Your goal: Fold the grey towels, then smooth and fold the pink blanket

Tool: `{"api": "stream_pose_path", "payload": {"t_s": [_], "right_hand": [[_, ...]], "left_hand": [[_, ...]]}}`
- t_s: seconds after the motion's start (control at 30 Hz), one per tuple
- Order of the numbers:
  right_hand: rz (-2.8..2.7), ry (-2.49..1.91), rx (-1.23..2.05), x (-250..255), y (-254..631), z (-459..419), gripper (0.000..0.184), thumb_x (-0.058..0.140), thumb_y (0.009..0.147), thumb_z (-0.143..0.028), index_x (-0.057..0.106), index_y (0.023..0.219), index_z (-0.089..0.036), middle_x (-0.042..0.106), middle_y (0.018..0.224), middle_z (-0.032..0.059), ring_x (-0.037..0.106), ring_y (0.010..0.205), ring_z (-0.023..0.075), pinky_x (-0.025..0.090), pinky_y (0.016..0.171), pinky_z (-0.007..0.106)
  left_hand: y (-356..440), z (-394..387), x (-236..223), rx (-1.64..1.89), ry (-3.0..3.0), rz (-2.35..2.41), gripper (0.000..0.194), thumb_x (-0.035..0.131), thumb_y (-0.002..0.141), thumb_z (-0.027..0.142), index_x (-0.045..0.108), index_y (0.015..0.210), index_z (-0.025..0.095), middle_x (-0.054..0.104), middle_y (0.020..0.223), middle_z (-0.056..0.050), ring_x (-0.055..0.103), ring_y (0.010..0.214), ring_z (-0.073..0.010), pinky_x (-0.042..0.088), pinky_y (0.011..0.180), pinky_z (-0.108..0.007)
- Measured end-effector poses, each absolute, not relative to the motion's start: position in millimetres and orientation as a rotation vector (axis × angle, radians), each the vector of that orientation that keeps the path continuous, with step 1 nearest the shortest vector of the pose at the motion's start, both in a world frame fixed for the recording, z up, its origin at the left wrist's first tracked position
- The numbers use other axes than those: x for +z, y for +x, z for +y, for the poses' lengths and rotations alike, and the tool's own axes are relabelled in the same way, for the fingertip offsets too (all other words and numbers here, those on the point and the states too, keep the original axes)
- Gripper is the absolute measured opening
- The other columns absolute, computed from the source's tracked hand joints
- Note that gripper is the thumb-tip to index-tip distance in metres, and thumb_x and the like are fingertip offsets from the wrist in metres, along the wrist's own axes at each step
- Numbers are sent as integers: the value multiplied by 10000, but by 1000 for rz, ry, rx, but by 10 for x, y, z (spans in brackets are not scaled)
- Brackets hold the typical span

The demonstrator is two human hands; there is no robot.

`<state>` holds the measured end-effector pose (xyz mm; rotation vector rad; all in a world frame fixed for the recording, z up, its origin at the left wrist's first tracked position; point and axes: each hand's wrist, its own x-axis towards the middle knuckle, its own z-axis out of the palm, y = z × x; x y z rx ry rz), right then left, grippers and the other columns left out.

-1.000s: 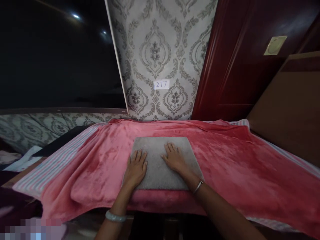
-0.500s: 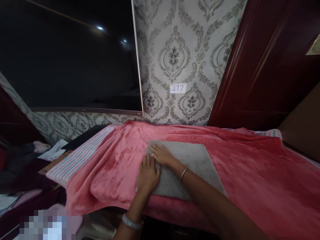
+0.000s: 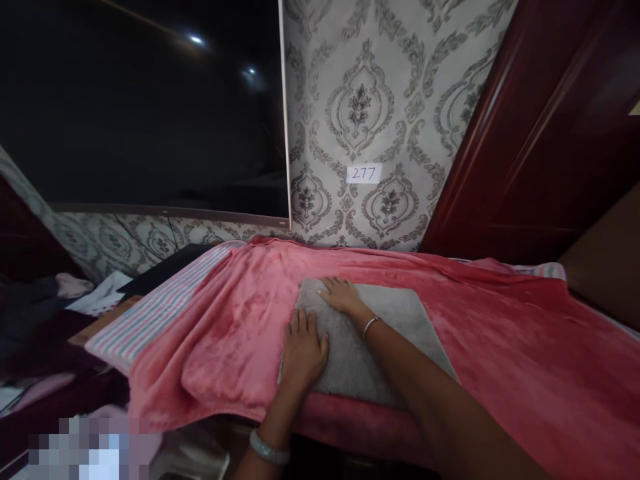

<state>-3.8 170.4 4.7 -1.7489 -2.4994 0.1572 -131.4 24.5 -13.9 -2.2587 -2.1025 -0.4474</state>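
Note:
A grey, short-piled cloth (image 3: 360, 360), roughly rectangular, lies flat on a pink plush blanket (image 3: 235, 333). My left hand (image 3: 306, 347) rests palm down at the cloth's left edge, its fingers stretched out and the thumb apart. Farther back, my right hand (image 3: 341, 295) lies flat on the cloth near its far left corner, fingers spread. Neither hand grips anything. The right forearm crosses over the cloth and hides part of its near right side.
A striped sheet (image 3: 165, 300) shows under the blanket at the left. Behind stand a large dark television (image 3: 150, 113) and a patterned wall bearing a paper label (image 3: 364, 173) that reads 277. A dark red door panel (image 3: 545, 133) is at the right. Clothes (image 3: 40, 333) are heaped at the left.
My right hand has slid to the right across the cloth, away from the left hand. The left hand stays at the left edge. The camera view has shifted slightly.

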Motion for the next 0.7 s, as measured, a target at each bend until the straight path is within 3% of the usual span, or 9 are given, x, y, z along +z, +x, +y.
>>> {"api": "stream_pose_path", "payload": {"t_s": [0.2,0.4,0.57,0.7], "right_hand": [[-2444,-1833,107,60,217,1664,607,287,1051,-528,356,1572,-225,300,1628,78,261,1497,267,207,1202,501],[-2282,-2045,57,35,1108,1443,589,288,1059,-468,356,1572,-188,324,1614,102,271,1492,298,200,1201,547],[-2082,-2209,124,4,1720,1124,595,297,1054,-454,310,1591,-199,245,1645,98,222,1510,313,213,1191,601],[-1940,-2243,45,106,1618,876,615,333,1041,-438,345,1571,-127,193,1646,180,130,1525,369,182,1167,675]], "left_hand": [[-1330,268,-187,-506,-2240,-2053,570,435,974,342,483,1473,69,394,1572,-242,368,1467,-361,350,1165,-530],[-1336,299,-172,-493,-2259,-2032,569,421,979,348,487,1455,43,399,1560,-268,377,1455,-379,363,1148,-521],[-1330,299,-145,-504,-2270,-2019,569,432,977,353,488,1448,40,404,1555,-270,379,1452,-380,368,1146,-517],[-1317,325,-131,-533,-2274,-2014,571,455,968,354,489,1442,37,415,1544,-274,387,1444,-380,376,1138,-533]]}}
